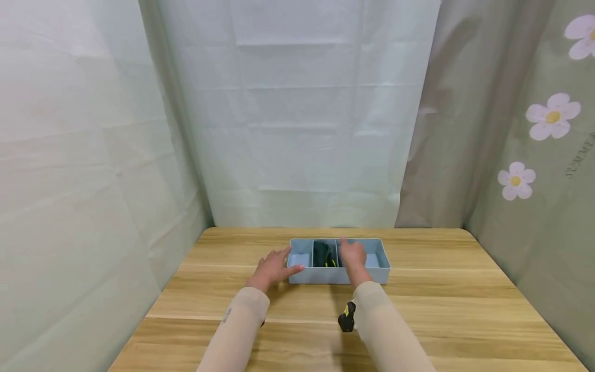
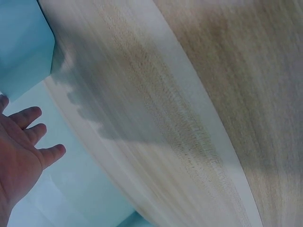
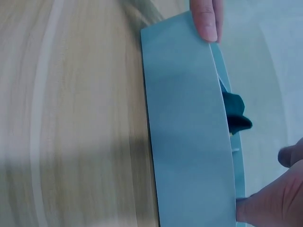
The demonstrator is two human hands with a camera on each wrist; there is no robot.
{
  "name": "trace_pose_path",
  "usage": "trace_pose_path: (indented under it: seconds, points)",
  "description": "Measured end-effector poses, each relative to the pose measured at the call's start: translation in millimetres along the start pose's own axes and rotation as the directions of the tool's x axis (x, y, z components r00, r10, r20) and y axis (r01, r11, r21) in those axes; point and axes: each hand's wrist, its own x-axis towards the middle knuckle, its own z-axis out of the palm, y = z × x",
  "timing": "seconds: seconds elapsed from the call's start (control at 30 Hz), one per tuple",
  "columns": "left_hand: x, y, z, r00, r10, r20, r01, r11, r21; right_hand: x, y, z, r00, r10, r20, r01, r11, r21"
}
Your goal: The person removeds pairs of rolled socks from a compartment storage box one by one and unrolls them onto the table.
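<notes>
A pale blue divided box (image 1: 321, 276) stands near the table's far side. At its left end is my left hand (image 1: 272, 267), fingers spread, its thumb (image 3: 207, 26) at the front rim. Dark green folded fabric (image 1: 321, 253) with yellow trim lies in a middle compartment and pokes above the rim in the right wrist view. My right hand (image 1: 354, 257) reaches over the box right of this fabric. One digit points away from the box, while others dip behind the front wall. The wall hides those tips, so I cannot tell whether they hold anything.
The wooden table (image 1: 441, 310) extends around the box. Pale curtains (image 1: 297, 129) hang behind and at the left; a green one with printed flowers (image 1: 553, 117) hangs at the right. A black device (image 1: 346, 317) is strapped at my right wrist.
</notes>
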Motion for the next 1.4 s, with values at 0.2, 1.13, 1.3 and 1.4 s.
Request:
trace_pose_path:
  seconds: [0.2,1.13,1.3,1.4]
  points:
    - [0.7,1.5,1.0,1.000,-0.004,-0.007,0.004,1.000,0.012,4.5,0.1,-7.9,0.999,0.005,0.043,-0.006,0.999,0.031]
    - [-2.0,5.3,1.9,1.000,-0.025,-0.004,0.025,0.999,-0.027,11.1,4.6,-8.2,0.986,0.008,0.167,-0.016,0.999,0.051]
    - [-1.4,2.7,3.1,1.000,-0.027,-0.007,0.026,0.999,-0.021,10.9,2.6,-7.6,0.982,0.029,0.185,-0.036,0.999,0.036]
    - [-1.7,2.0,3.1,1.000,-0.023,-0.012,0.022,0.999,-0.022,11.4,1.9,-7.6,0.983,0.007,0.182,-0.012,1.000,0.028]
